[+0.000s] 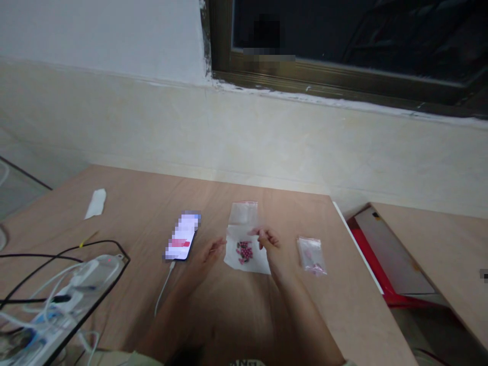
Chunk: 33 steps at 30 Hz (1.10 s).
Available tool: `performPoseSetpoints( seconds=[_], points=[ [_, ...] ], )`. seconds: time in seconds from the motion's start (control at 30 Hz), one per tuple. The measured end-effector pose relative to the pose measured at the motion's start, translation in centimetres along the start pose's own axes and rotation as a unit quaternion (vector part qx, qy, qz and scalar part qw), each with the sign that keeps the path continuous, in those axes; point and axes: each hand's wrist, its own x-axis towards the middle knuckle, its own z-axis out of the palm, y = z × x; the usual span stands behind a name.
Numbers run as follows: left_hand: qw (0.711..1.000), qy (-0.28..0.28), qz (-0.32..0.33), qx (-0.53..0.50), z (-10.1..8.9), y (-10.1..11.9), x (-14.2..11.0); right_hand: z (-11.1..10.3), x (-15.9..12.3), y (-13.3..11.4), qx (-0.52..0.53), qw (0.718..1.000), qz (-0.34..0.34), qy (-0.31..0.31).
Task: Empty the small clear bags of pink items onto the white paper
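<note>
A small heap of dark pink and greenish beads [244,252] lies on a white sheet of paper [232,259]. Just left of the paper is my left hand [212,252], its fingers curled together; anything held there is too small to make out. Over the paper's right side, close to the beads, my right hand [269,239] has thumb and forefinger drawn together in a pinch. Whatever may be between those fingertips cannot be seen clearly. A clear zip bag [244,212] lies flat at the paper's far end.
Right of my right hand sits a smaller zip bag [311,254] with pinkish bits inside. A lit phone [183,236] with a white cable lies to the left. Beyond it are a power strip [91,284] with tangled cords and a white scrap [95,203]. A wall backs the wooden table [366,325].
</note>
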Motion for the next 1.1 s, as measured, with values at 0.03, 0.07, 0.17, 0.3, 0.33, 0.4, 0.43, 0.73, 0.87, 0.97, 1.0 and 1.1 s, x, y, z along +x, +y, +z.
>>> performPoseSetpoints(
  seconds=[0.03, 0.07, 0.17, 0.3, 0.33, 0.4, 0.43, 0.73, 0.87, 0.97, 1.0, 1.1],
  points=[
    [1.000, -0.026, 0.012, -0.005, 0.1, 0.4, 0.0, -0.1, -1.0, 0.4, 0.022, 0.999, 0.021, -0.019],
    [0.999, -0.044, 0.019, -0.008, 0.2, 0.6, -0.1, -0.2, -1.8, 0.9, 0.039, 0.998, 0.040, -0.032],
    [0.998, -0.059, 0.013, -0.013, 0.5, 0.9, -0.8, -0.4, -3.4, 2.5, 0.059, 0.994, 0.081, -0.032],
    [0.996, -0.065, -0.026, -0.047, 0.9, 0.9, -2.2, -0.6, -4.3, 3.1, 0.031, 0.995, 0.096, -0.016],
    [0.996, -0.072, -0.028, -0.052, 1.0, 0.9, -2.5, -0.6, -4.5, 3.1, 0.021, 0.995, 0.094, -0.014],
    [0.996, -0.079, -0.018, -0.043, 1.1, 1.1, -2.8, -0.6, -4.7, 3.1, 0.006, 0.996, 0.089, -0.014],
    [0.997, -0.077, -0.011, -0.030, 1.1, 1.2, -2.8, -0.6, -4.8, 3.1, -0.002, 0.996, 0.085, -0.012],
    [0.995, -0.050, 0.007, 0.088, 0.6, 2.4, -2.2, 1.3, -5.6, -0.3, -0.157, 0.987, -0.038, -0.011],
    [0.986, -0.086, 0.047, 0.135, 0.4, 3.1, -1.9, 3.0, -4.9, -1.5, -0.181, 0.974, -0.030, -0.134],
    [0.976, -0.133, 0.084, 0.148, -0.1, 3.3, -1.5, 3.4, -4.1, -1.4, -0.192, 0.969, -0.034, -0.149],
    [0.973, -0.140, 0.095, 0.154, -0.2, 3.3, -1.3, 3.5, -3.9, -1.3, -0.195, 0.968, -0.039, -0.152],
    [0.971, -0.129, 0.102, 0.176, -0.5, 2.8, -0.8, 3.5, -3.6, -1.2, -0.214, 0.963, -0.046, -0.160]
  ],
)
